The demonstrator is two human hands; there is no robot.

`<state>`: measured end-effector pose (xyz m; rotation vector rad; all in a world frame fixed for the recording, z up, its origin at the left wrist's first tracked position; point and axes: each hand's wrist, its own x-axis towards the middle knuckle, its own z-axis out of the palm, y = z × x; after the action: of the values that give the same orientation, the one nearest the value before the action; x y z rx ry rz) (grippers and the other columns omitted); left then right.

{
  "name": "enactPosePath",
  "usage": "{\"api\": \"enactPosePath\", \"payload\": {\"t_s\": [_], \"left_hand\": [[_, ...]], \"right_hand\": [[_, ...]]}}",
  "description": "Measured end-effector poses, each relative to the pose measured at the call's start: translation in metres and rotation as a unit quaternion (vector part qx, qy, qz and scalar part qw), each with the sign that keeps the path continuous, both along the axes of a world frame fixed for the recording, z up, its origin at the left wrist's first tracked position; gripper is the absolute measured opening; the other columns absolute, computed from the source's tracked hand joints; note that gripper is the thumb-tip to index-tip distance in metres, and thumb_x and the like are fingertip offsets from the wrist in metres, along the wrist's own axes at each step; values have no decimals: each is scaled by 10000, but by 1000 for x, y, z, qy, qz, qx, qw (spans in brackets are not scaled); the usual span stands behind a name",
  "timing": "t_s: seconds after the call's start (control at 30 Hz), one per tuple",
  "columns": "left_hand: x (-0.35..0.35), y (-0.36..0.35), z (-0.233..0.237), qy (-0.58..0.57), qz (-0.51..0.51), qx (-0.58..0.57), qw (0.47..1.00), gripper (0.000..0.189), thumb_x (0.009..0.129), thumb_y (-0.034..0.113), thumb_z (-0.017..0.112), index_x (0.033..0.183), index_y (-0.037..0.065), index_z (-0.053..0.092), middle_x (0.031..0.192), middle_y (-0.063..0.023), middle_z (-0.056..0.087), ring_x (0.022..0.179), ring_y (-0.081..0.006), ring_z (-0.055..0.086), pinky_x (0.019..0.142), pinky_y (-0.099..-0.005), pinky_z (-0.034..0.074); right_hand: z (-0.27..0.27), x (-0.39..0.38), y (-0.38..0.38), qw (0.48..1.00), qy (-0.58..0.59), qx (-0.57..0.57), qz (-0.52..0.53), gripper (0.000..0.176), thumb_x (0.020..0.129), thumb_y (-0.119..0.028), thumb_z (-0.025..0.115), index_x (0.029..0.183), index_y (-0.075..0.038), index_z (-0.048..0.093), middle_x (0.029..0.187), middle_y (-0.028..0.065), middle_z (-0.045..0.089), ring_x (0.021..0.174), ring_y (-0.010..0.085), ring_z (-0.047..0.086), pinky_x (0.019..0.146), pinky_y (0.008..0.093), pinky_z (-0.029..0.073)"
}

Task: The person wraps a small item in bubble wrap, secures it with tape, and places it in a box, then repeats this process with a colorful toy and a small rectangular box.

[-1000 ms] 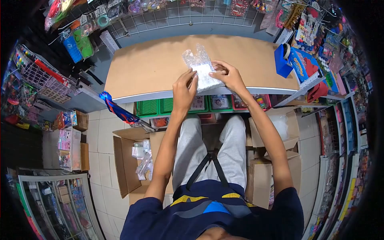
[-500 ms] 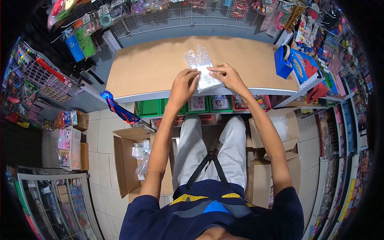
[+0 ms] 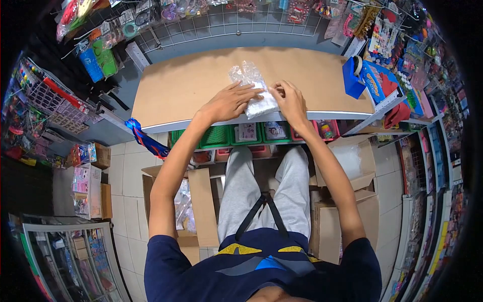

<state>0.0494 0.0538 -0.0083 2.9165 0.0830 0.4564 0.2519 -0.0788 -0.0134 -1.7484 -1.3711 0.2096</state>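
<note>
Bubble-wrap pkg (image 3: 261, 104) partly under L hand (image 3: 227, 103), beside R hand (image 3: 292, 104), maybe touching.

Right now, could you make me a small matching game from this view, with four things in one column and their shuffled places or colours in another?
Things:
1. left hand
2. bubble-wrapped package
3. tape dispenser
4. baskets with mesh sides

Places or colours:
A. green, below the tabletop
B. laid over the package
C. at the tabletop's front edge, by both hands
D. blue, near the tabletop's right end

Pairs: 1-B, 2-C, 3-D, 4-A.
</note>
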Motion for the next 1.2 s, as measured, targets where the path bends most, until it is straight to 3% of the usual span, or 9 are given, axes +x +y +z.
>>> {"api": "enactPosePath", "payload": {"t_s": [0.1, 0.3, 0.4, 0.6, 0.7, 0.8, 0.9, 1.1, 1.2], "left_hand": [[1, 4, -2, -24, -25, -13, 999, 416, 957, 143, 458, 1352, 183, 585, 1506, -41, 487, 1378, -275, 452, 1190, -472, 296], [2, 9, 3, -26, -35, 8, 999, 446, 930, 140, 471, 1360, 174, 586, 1456, -72, 518, 1312, -281, 488, 1109, -455, 350], [0, 12, 4, -18, -22, 3, 1000, 386, 973, 218, 488, 1338, 182, 607, 1437, -81, 521, 1316, -285, 477, 1116, -457, 333], [-4, -7, 18, -2, 24, 43, 999, 338, 1008, 370, 504, 1206, 152, 669, 1275, -145, 561, 1275, -322, 483, 1108, -479, 324], [1, -2, 10, -42, 7, 82, 996, 348, 1009, 392, 515, 1182, 131, 668, 1247, -156, 559, 1262, -336, 491, 1096, -490, 331], [2, -1, 3, -40, -4, -104, 994, 364, 1012, 397, 519, 1197, 118, 662, 1252, -159, 555, 1252, -350, 497, 1112, -490, 324], [1, -4, 4, -41, 10, -71, 997, 366, 1017, 384, 518, 1204, 102, 657, 1342, -160, 535, 1282, -356, 486, 1120, -486, 322], [4, 2, -4, -36, 1, 63, 997, 393, 1041, 385, 455, 1278, 121, 624, 1496, -137, 467, 1390, -333, 414, 1188, -497, 259], [6, 5, -9, -27, -1, 33, 999, 412, 1047, 400, 426, 1300, 128, 603, 1470, -129, 493, 1402, -329, 402, 1218, -500, 213]], "right_hand": [[3, -16, -19, 995, -59, 42, -75, 409, 910, -364, 696, 1148, -37, 632, 1132, 186, 658, 1074, 334, 632, 894, 443, 488], [-10, -68, -37, 977, -197, 55, -60, 847, 766, -523, 768, 1353, 17, 486, 1299, 177, 574, 1194, 367, 536, 1034, 501, 358], [-4, -61, -34, 981, -184, 26, -51, 858, 726, -489, 791, 1363, -10, 475, 1311, 176, 572, 1192, 363, 538, 1045, 477, 358], [18, -6, -34, 975, -175, -53, 126, 821, 711, -466, 789, 1360, -66, 483, 1340, 162, 559, 1274, 366, 501, 1064, 469, 360], [14, -6, -34, 973, -187, -24, 134, 835, 728, -557, 777, 1362, -82, 515, 1364, 152, 559, 1311, 355, 483, 1074, 476, 362], [7, -18, -34, 974, -193, 9, 114, 762, 760, -575, 769, 1304, -75, 584, 1386, 162, 550, 1312, 348, 494, 1075, 478, 368], [1, -23, -30, 980, -170, 36, 99, 651, 787, -497, 781, 1251, -67, 629, 1389, 172, 551, 1286, 347, 528, 1074, 480, 378], [-9, -24, -25, 982, -154, 63, 92, 633, 814, -490, 744, 1242, -41, 615, 1355, 185, 569, 1293, 358, 510, 1054, 489, 388], [-12, -26, -24, 982, -158, 64, 80, 605, 826, -469, 732, 1252, -57, 612, 1351, 186, 571, 1294, 362, 509, 1055, 495, 386]]}}
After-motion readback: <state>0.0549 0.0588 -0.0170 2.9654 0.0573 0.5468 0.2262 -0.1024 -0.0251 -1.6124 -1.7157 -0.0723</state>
